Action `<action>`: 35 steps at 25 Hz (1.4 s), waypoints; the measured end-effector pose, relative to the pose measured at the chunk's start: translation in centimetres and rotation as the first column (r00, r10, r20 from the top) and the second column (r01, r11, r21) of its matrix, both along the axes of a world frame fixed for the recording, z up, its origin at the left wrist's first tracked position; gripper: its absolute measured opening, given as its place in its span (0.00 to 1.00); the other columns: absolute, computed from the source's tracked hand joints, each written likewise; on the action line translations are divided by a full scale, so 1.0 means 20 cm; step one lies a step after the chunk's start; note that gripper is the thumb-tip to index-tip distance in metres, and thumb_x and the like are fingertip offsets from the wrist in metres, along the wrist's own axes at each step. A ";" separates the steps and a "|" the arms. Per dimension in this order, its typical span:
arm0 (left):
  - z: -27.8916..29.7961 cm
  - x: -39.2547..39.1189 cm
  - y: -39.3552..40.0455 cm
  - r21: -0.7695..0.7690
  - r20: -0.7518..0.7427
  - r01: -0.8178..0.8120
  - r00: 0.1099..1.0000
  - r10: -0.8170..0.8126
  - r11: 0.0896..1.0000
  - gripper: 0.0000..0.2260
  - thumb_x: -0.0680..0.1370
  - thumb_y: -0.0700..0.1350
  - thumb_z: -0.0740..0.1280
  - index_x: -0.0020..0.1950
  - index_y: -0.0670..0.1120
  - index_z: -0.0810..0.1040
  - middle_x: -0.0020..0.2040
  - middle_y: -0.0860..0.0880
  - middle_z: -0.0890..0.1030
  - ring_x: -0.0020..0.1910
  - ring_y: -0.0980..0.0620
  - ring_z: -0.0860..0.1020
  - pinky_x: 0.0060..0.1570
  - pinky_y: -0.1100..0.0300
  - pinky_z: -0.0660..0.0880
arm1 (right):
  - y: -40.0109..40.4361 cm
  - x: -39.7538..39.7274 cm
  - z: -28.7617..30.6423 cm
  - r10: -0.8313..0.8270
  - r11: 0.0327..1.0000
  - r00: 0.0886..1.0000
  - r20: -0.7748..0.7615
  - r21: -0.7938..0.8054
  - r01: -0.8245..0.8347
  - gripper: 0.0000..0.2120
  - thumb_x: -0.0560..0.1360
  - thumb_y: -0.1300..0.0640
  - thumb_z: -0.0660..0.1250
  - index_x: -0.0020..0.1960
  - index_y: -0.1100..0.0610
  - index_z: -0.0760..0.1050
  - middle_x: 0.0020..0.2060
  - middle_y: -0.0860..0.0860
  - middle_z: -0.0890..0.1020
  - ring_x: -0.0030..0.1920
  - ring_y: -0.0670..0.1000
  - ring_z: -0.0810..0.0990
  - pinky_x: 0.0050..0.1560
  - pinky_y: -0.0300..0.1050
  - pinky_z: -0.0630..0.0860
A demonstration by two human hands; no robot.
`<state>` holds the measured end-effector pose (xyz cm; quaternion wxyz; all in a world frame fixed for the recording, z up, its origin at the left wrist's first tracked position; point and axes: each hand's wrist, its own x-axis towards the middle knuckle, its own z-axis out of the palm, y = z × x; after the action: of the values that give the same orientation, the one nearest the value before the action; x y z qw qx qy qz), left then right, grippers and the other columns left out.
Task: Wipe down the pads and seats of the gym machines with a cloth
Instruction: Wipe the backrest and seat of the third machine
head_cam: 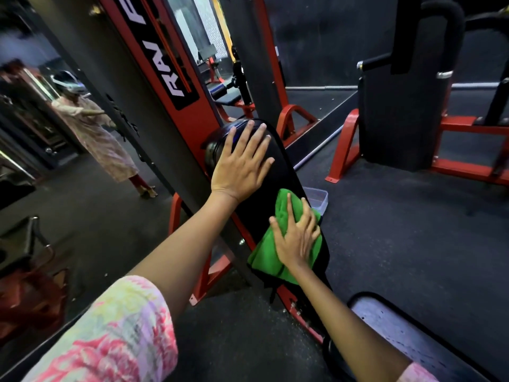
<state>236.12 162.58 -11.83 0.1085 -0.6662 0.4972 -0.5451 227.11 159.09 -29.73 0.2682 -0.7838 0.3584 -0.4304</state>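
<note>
A long black back pad runs down the middle of the view, fixed to a red machine frame. My left hand lies flat on the pad's upper end, fingers spread and straight. Lower on the pad my right hand presses a folded green cloth against the black surface with spread fingers. The machine's seat, black-rimmed and grey with wet specks, shows at the lower right.
A clear plastic tub stands on the dark floor right of the pad. Another red-and-black machine stands at the right. A mirror on the left reflects a person in a pale patterned dress.
</note>
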 end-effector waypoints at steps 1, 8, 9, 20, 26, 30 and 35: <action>0.00 0.00 0.00 -0.001 -0.004 0.002 1.000 -0.002 1.000 0.22 0.80 0.53 0.51 0.66 0.44 0.74 0.69 0.45 0.72 0.69 0.45 0.69 0.69 0.47 0.54 | -0.02 0.02 0.05 -0.048 0.990 0.998 0.031 0.135 0.044 0.31 0.74 0.34 0.48 0.74 0.44 0.58 0.66 0.60 0.70 0.62 0.62 0.68 0.56 0.63 0.68; 0.01 0.00 0.00 0.001 -0.050 0.023 0.999 -0.023 1.000 0.22 0.78 0.54 0.57 0.64 0.42 0.75 0.68 0.44 0.73 0.69 0.43 0.69 0.69 0.46 0.54 | 0.11 -0.02 -0.05 0.032 0.990 0.999 0.029 -0.138 -0.028 0.27 0.78 0.37 0.44 0.73 0.48 0.60 0.60 0.58 0.67 0.54 0.57 0.68 0.50 0.57 0.72; 0.01 -0.01 0.01 0.001 -0.089 0.027 0.996 -0.027 1.000 0.24 0.78 0.57 0.57 0.64 0.42 0.74 0.69 0.44 0.72 0.69 0.43 0.68 0.69 0.46 0.53 | 0.07 -0.04 -0.11 0.027 0.990 0.999 0.018 -0.137 -0.024 0.27 0.78 0.37 0.45 0.72 0.48 0.60 0.59 0.58 0.69 0.54 0.58 0.70 0.49 0.58 0.73; -0.17 -0.11 -0.01 0.365 -0.060 -0.022 0.997 0.047 0.931 0.29 0.78 0.61 0.48 0.72 0.44 0.67 0.74 0.44 0.63 0.74 0.43 0.60 0.68 0.36 0.49 | 0.10 -0.12 -0.18 0.006 0.996 1.000 0.007 0.089 -0.007 0.24 0.75 0.41 0.54 0.64 0.54 0.69 0.58 0.61 0.74 0.52 0.64 0.76 0.47 0.60 0.75; -0.20 -0.07 -0.03 0.359 -0.028 -0.074 0.996 0.090 0.930 0.33 0.78 0.63 0.45 0.74 0.42 0.62 0.75 0.42 0.61 0.74 0.41 0.58 0.70 0.39 0.50 | 0.01 -0.03 -0.04 -0.113 0.940 0.968 0.223 0.340 0.031 0.27 0.75 0.40 0.56 0.62 0.57 0.75 0.55 0.61 0.74 0.53 0.62 0.76 0.49 0.54 0.73; -0.20 -0.07 -0.04 0.347 0.003 -0.068 0.997 0.072 0.935 0.33 0.77 0.63 0.46 0.72 0.42 0.66 0.74 0.42 0.64 0.73 0.41 0.61 0.70 0.40 0.53 | 0.13 -0.12 -0.24 0.010 0.998 0.969 0.248 0.051 -0.023 0.23 0.77 0.40 0.57 0.61 0.53 0.77 0.58 0.58 0.74 0.55 0.59 0.76 0.52 0.51 0.74; -0.21 -0.05 -0.04 0.316 0.025 -0.053 0.999 0.047 0.947 0.33 0.77 0.63 0.46 0.71 0.42 0.68 0.73 0.42 0.65 0.73 0.41 0.62 0.70 0.40 0.56 | 0.00 0.00 -0.12 -0.246 0.855 0.946 0.211 0.507 0.109 0.26 0.74 0.41 0.55 0.64 0.55 0.76 0.60 0.61 0.75 0.56 0.63 0.74 0.53 0.56 0.72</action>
<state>235.03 161.88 -16.11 0.2321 -0.6478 0.5603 -0.4610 227.17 159.17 -32.08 0.4620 -0.5881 0.4871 -0.4510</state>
